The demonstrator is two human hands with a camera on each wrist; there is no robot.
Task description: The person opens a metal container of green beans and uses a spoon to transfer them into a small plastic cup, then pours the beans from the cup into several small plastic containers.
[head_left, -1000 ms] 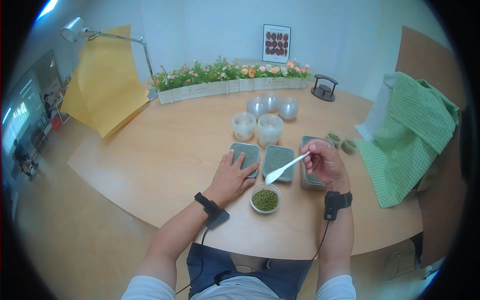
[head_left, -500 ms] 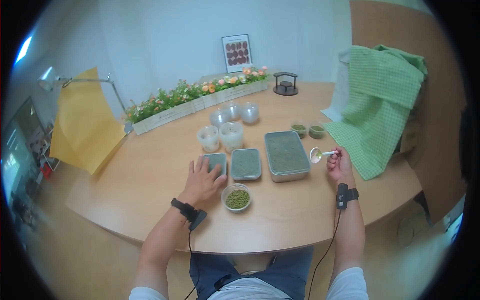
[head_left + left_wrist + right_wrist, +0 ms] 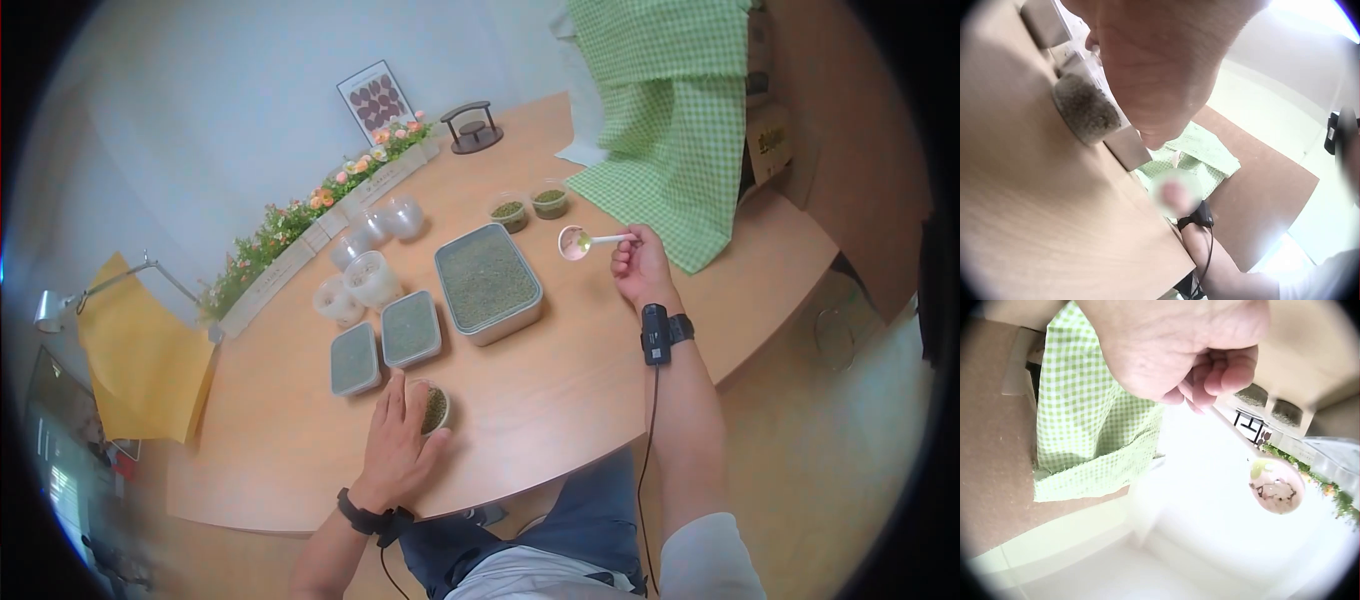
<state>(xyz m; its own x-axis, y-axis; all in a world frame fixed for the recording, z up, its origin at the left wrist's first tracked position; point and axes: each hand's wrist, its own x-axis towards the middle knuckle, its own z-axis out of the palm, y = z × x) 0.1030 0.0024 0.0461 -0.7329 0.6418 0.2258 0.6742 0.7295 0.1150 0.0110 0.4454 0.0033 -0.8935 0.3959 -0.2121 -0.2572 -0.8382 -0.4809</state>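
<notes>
My left hand (image 3: 395,440) reaches over a small clear cup of green mung beans (image 3: 435,408), fingers extended along its far left side and the thumb near its front rim. In the left wrist view the bean cup (image 3: 1085,112) stands on the table close beside the blurred palm. Out to the right, my right hand (image 3: 643,265) grips the white handle of a spoon (image 3: 575,243), held above the table. The right wrist view shows the spoon's round bowl (image 3: 1277,487), pinkish inside with a green patch and dark marks.
Two small lidded-looking boxes (image 3: 355,358) (image 3: 411,328) and a larger box (image 3: 488,280) hold grey-green material. Two little cups (image 3: 509,214) (image 3: 550,203) stand behind, near a green checked cloth (image 3: 660,150). Translucent cups (image 3: 372,280), clear globes (image 3: 405,217) and flower planters (image 3: 300,245) line the back.
My left hand has moved from the left small box to the bean cup. The right hand has carried the spoon from over the bean cup out to the right. The head view has turned right and tilted.
</notes>
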